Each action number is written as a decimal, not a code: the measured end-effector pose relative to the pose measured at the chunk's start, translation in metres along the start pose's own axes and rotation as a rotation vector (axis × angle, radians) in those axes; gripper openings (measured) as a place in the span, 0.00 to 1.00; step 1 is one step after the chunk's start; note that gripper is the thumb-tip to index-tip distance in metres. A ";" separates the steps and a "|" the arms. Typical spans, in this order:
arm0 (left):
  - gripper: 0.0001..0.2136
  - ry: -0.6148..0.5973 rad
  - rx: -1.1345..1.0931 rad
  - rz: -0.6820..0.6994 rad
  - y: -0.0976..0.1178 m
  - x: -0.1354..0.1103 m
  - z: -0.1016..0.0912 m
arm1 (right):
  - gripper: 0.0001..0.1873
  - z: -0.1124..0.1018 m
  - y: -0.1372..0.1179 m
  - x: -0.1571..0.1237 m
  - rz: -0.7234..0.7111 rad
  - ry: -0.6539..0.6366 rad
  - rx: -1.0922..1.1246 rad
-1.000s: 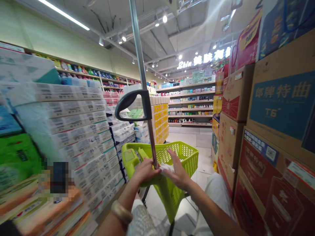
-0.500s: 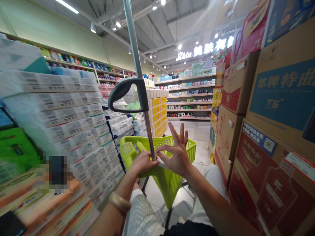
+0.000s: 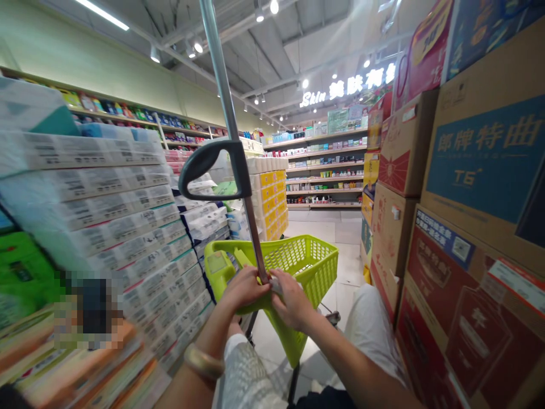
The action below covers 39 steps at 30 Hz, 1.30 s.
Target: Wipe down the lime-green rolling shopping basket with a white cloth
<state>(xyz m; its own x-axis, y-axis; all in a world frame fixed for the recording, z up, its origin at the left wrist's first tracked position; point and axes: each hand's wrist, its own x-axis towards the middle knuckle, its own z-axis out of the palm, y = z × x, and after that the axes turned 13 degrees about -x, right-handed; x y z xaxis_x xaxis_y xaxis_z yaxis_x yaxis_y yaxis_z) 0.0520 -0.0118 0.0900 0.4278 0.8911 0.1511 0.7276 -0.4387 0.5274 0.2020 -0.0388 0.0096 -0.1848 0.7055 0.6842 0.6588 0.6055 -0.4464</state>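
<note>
Stocked shelves (image 3: pixel 326 170) are standing in the background. Right hand (image 3: pixel 293 301), fingers curled, is pinching a white wad (image 3: pixel 276 283); left hand (image 3: pixel 247 289) is resting, half-curled, against the foot of a metal pole (image 3: pixel 229 108), its hold unclear. The wad is lying just right of that steep, left-leaning pole, at the near end of the green cart (image 3: pixel 327 271).

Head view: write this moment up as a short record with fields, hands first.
Left hand: on the green cart, at the foot of the metal pole
Right hand: close beside the left, fingertips at a small white piece
Pole: tilted, carrying a grey loop handle
Picture's left: stacked wrapped packs
Picture's right: stacked cartons
Background: stocked shelves; lit sign
Unclear: what the white piece is
</note>
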 end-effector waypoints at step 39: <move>0.16 0.182 -0.002 -0.085 0.000 -0.020 -0.012 | 0.17 0.042 0.000 -0.005 -0.026 0.060 0.013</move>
<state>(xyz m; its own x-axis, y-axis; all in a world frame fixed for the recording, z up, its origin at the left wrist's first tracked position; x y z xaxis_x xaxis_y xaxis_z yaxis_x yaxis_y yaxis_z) 0.0373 -0.0286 0.0967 0.2607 0.9314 0.2542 0.7559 -0.3606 0.5463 0.1722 -0.0269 -0.0176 -0.1580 0.6663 0.7288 0.6444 0.6288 -0.4352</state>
